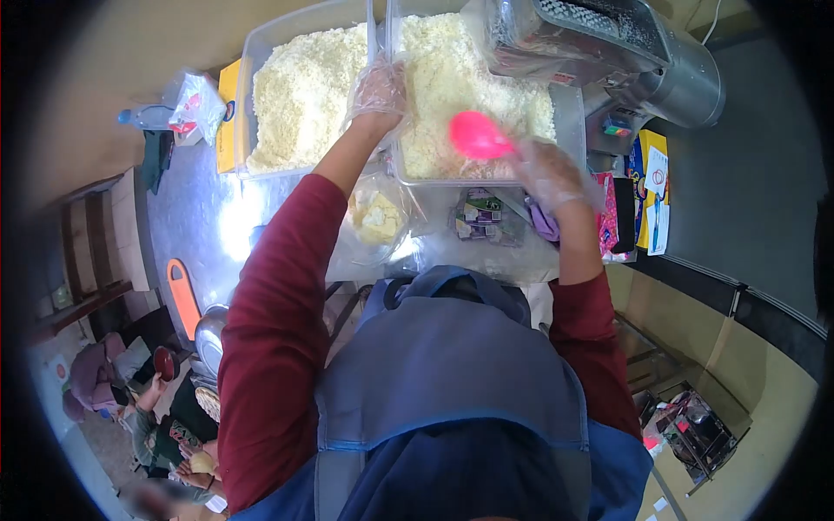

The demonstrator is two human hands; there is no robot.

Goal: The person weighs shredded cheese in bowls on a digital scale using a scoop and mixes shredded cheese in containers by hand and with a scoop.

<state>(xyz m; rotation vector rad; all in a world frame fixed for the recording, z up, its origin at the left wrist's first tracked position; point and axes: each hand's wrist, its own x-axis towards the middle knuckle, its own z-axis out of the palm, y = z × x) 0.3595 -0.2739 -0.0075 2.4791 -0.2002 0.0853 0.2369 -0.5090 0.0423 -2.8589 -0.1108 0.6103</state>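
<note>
Two clear plastic tubs stand side by side, both filled with pale, grated, cheese-like shreds. My left hand [380,89], in a clear plastic glove, grips the adjoining rims between the left tub [245,91] and the right tub [569,122]. My right hand [552,172], also gloved and slightly blurred, is closed round the handle of a pink scoop [476,135]. The scoop's bowl is above the shreds [434,95] in the right tub, toward its near side. The fingertips of my left hand are partly hidden.
A metal grating machine [582,39] overhangs the right tub's far corner. Nearer me lie a bag of pale chunks [378,217] and purple packets [486,215]. An orange cutting board [182,295] is at left. Other people sit at lower left, one person's hand [155,386] holding a bowl.
</note>
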